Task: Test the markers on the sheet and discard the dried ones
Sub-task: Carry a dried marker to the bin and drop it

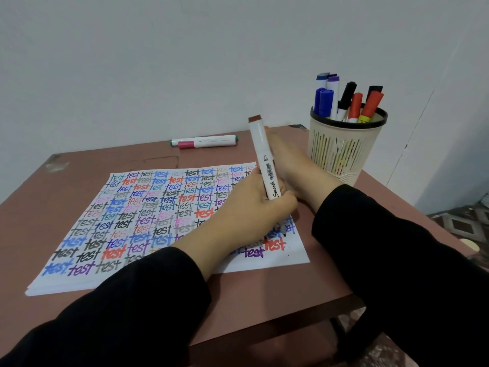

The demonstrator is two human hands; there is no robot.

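A white sheet (87, 276) filled with the word "test" in many colours lies on the brown table (264, 300). My left hand (246, 207) grips a white marker (262, 149) with a brown end cap, held nearly upright. Its dark tip touches the sheet near the lower right corner. My right hand (293, 168) rests flat on the table just behind the marker, fingers stretched away from me. A small orange bit shows at its fingertips; I cannot tell what it is.
Two capped markers (206, 141), one green-ended and one pink-ended, lie side by side at the table's back edge. A cream slotted holder (344, 152) with a black rim stands at the back right, holding several markers. The table edge drops off to the right.
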